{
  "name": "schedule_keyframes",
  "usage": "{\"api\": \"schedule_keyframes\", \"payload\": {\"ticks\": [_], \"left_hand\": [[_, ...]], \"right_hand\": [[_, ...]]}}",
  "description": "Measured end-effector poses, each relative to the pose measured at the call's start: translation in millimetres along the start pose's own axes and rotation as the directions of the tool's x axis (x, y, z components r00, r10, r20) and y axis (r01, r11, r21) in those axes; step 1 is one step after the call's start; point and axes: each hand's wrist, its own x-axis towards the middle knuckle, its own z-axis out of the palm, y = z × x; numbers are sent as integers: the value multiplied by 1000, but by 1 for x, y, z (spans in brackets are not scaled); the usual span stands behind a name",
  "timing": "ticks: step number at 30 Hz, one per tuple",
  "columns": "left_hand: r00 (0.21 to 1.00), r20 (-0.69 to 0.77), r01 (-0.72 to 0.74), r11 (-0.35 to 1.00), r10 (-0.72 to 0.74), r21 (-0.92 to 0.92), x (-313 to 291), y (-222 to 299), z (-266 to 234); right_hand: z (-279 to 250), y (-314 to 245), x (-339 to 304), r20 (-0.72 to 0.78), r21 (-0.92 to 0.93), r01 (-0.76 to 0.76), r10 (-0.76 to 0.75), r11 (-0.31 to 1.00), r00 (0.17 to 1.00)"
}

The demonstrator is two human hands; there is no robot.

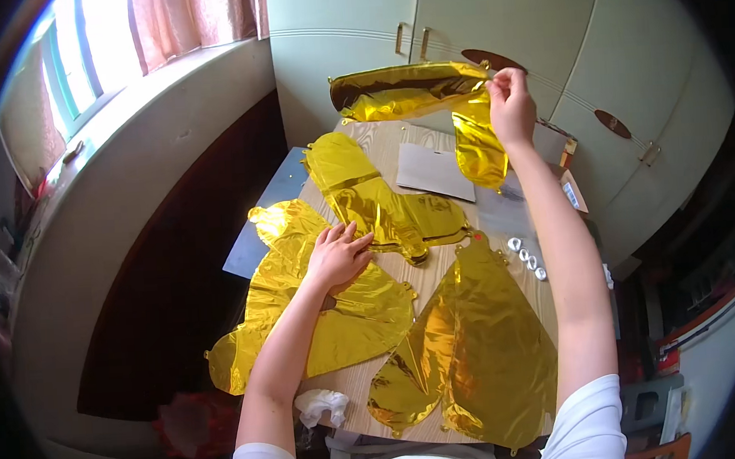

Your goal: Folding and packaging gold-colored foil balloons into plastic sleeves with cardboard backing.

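Observation:
My right hand is raised over the far side of the table, pinching a flat gold foil balloon by its edge. That balloon is bent, with one part stretching left and another hanging down below my fingers. My left hand lies with its fingers spread on a second gold foil balloon at the left, its fingertips by the edge of a third balloon. Another flat gold balloon covers the near right of the table. All of them are uninflated and have small tabs along their edges.
A grey flat panel lies on the wooden table. Several small white rolls line its right side. Crumpled white tissue sits at the near edge. Pale cabinets stand behind; a wall with a window sill is at left.

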Motion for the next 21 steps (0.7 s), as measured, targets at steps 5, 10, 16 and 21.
{"api": "schedule_keyframes", "payload": {"ticks": [5, 10, 16, 21], "left_hand": [[1000, 25, 16, 1000, -16, 8, 1, -2, 3], [994, -48, 85, 982, -94, -167, 6, -34, 12], [823, 519, 545, 61, -230, -836, 16, 70, -40], [752, 658, 648, -134, -43, -749, 5, 122, -37]], "right_hand": [[-72, -46, -2, 70, 83, 139, -145, 987, 987], [-144, -94, -83, 301, -17, 663, -629, 748, 717], [-195, -110, -179, 453, 58, 790, -721, 611, 524], [-202, -112, -214, 474, 137, 762, -718, 632, 510]]}}
